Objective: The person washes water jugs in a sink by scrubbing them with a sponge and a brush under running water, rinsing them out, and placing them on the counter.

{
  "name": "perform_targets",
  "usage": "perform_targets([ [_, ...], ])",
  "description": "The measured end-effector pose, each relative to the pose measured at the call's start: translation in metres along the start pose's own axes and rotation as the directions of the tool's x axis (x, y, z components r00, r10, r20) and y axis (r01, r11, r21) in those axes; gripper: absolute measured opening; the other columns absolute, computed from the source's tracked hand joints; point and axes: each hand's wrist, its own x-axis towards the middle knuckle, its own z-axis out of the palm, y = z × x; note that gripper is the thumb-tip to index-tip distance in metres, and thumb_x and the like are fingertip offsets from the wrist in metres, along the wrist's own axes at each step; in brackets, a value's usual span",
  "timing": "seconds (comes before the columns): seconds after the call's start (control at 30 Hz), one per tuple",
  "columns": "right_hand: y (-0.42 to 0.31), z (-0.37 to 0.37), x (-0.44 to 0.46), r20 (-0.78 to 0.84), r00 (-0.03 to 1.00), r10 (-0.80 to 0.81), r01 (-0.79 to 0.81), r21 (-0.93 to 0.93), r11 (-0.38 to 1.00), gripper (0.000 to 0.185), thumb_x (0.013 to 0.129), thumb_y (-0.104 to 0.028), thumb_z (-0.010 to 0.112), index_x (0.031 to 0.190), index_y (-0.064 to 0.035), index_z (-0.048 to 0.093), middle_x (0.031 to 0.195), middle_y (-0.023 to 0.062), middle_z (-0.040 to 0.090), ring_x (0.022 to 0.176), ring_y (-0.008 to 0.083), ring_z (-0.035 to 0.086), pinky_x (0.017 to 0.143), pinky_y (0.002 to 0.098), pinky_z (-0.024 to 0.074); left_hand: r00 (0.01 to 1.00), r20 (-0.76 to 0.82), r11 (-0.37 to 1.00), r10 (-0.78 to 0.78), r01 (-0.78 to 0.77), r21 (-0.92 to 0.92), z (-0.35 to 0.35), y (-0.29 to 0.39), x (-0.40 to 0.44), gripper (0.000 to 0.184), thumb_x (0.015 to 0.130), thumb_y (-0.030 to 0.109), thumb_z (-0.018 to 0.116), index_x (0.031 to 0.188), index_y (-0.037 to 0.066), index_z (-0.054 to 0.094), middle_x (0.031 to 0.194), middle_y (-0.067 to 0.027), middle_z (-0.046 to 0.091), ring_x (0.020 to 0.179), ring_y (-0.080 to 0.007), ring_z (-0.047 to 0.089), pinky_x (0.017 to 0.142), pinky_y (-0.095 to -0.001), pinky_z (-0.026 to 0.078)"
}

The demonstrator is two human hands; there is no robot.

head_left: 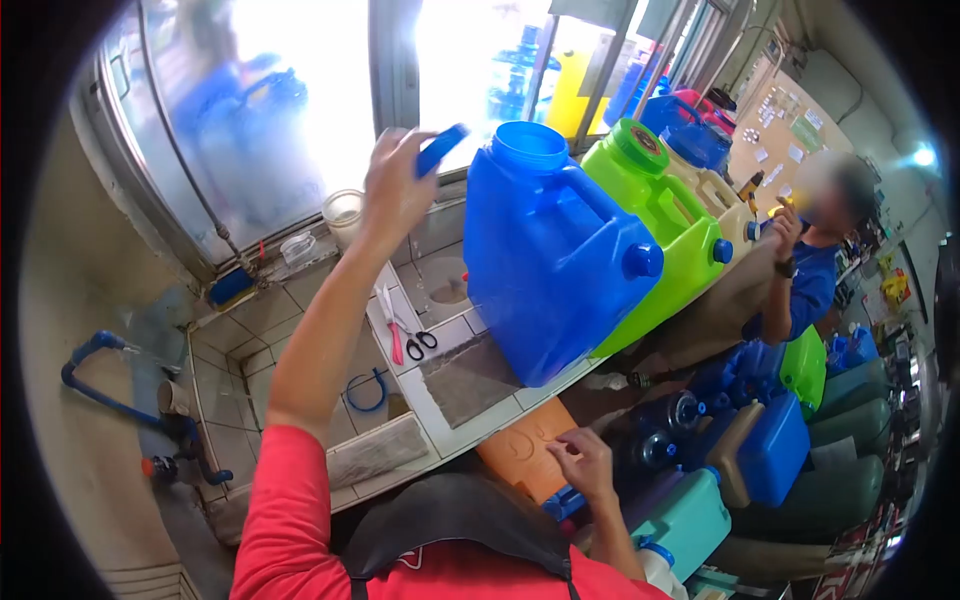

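My left hand (pixel 393 185) is raised over the tiled counter, its fingers closed on a blue cap (pixel 441 151) seen nearly edge-on. Just right of it, a large blue water jug (pixel 555 250) stands upright with its round mouth uncovered. My right hand (pixel 585 462) is low in front of the counter, above an orange container (pixel 528 448). Its fingers are loosely bent and apart, and I see nothing in them. A lime-green jug (pixel 665 225) with a green lid stands beside the blue one, and a beige jug (pixel 715 190) is behind that.
Scissors (pixel 420 342) and a pink-handled knife (pixel 393 330) lie on the tiled ledge (pixel 450 335). The tiled basin (pixel 285 350) holds a blue loop (pixel 367 390). Blue piping (pixel 150 410) runs at left. Several containers crowd the floor at right, near another person (pixel 815 250) in blue.
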Motion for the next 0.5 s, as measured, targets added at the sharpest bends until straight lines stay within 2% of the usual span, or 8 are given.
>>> perform_targets([
  [0.07, -0.005, 0.012, -0.001, 0.104, 0.993, -0.054, 0.048, 0.06, 0.997, 0.023, 0.075, -0.018, 0.083, 0.083, -0.001, 0.07, 0.082, 0.0121, 0.067, 0.068, 0.0233, 0.066, 0.059, 0.0305, 0.0522, 0.946, -0.026, 0.944, 0.322, -0.319, 0.078, 0.023, 0.005, 0.035, 0.043, 0.083, 0.036, 0.072, 0.12, 0.014, 0.066, 0.111, -0.0168, 0.064, 0.114, -0.033, 0.059, 0.094, -0.0408, 0.048],
  [0.13, -0.009, 0.021, 0.001, 0.149, 0.98, -0.135, 0.131, 0.04, 0.991, 0.026, 0.075, -0.021, 0.084, 0.085, -0.0013, 0.069, 0.082, 0.0119, 0.067, 0.068, 0.025, 0.065, 0.059, 0.0312, 0.0518, 0.933, 0.277, 0.973, 0.231, -0.222, -0.063, 0.028, 0.039, 0.052, 0.049, 0.081, 0.041, 0.072, 0.121, 0.014, 0.065, 0.114, -0.0174, 0.063, 0.115, -0.0326, 0.057, 0.097, -0.042, 0.047],
  [0.23, -0.025, 0.029, 0.006, 0.227, 0.95, -0.214, 0.208, 0.048, 0.977, 0.027, 0.074, -0.021, 0.085, 0.087, -0.0022, 0.07, 0.083, 0.0115, 0.066, 0.067, 0.0244, 0.065, 0.058, 0.0315, 0.0516, 0.788, 0.519, 0.941, 0.33, -0.315, -0.12, 0.059, 0.045, 0.064, 0.09, 0.065, 0.066, 0.077, 0.133, 0.011, 0.057, 0.133, -0.018, 0.055, 0.126, -0.035, 0.049, 0.106, -0.0455, 0.041],
  [0.27, -0.029, 0.033, 0.008, 0.271, 0.931, -0.243, 0.229, 0.082, 0.97, 0.027, 0.074, -0.021, 0.085, 0.087, -0.0022, 0.07, 0.083, 0.0115, 0.066, 0.067, 0.0244, 0.065, 0.058, 0.0315, 0.0516, 0.746, 0.556, 0.928, 0.367, -0.337, -0.16, 0.059, 0.052, 0.063, 0.092, 0.068, 0.071, 0.072, 0.136, 0.012, 0.055, 0.138, -0.0192, 0.051, 0.13, -0.0369, 0.045, 0.108, -0.0456, 0.04],
  [0.3, -0.03, 0.034, 0.008, 0.261, 0.94, -0.217, 0.198, 0.098, 0.975, 0.026, 0.074, -0.018, 0.084, 0.087, -0.0017, 0.07, 0.082, 0.0116, 0.066, 0.068, 0.0234, 0.065, 0.059, 0.0311, 0.0521, 0.736, 0.614, 0.955, 0.284, -0.277, -0.109, 0.057, 0.06, 0.058, 0.089, 0.077, 0.076, 0.059, 0.138, 0.013, 0.053, 0.139, -0.0187, 0.05, 0.132, -0.0364, 0.044, 0.109, -0.0458, 0.038],
  [0.37, -0.034, 0.038, 0.009, 0.298, 0.929, -0.219, 0.181, 0.151, 0.972, 0.024, 0.075, -0.015, 0.084, 0.088, -0.0011, 0.069, 0.082, 0.0116, 0.066, 0.068, 0.0225, 0.065, 0.059, 0.0307, 0.0526, 0.772, 0.602, 0.955, 0.203, -0.292, 0.052, 0.072, 0.069, 0.052, 0.077, 0.093, 0.072, 0.034, 0.142, 0.015, 0.05, 0.145, -0.0166, 0.046, 0.141, -0.0374, 0.034, 0.116, -0.0546, 0.023],
  [0.4, -0.035, 0.038, 0.009, 0.298, 0.934, -0.197, 0.161, 0.141, 0.977, 0.02, 0.076, -0.011, 0.081, 0.088, -0.0002, 0.07, 0.083, 0.0115, 0.066, 0.068, 0.0211, 0.065, 0.059, 0.0302, 0.0517, 0.783, 0.574, 0.946, 0.239, -0.322, 0.046, 0.073, 0.067, 0.048, 0.076, 0.094, 0.071, 0.031, 0.144, 0.016, 0.047, 0.148, -0.0176, 0.043, 0.144, -0.0394, 0.027, 0.118, -0.0577, 0.014],
  [0.5, -0.042, 0.045, 0.012, 0.336, 0.92, -0.199, 0.16, 0.141, 0.977, 0.014, 0.078, -0.006, 0.078, 0.088, 0.0009, 0.069, 0.084, 0.011, 0.066, 0.066, 0.0193, 0.064, 0.06, 0.0291, 0.0504, 0.922, 0.196, 0.939, 0.333, -0.343, 0.02, 0.079, 0.057, 0.027, 0.081, 0.09, 0.072, 0.041, 0.15, 0.018, 0.038, 0.155, -0.0177, 0.033, 0.147, -0.0398, 0.02, 0.119, -0.0567, 0.009],
])
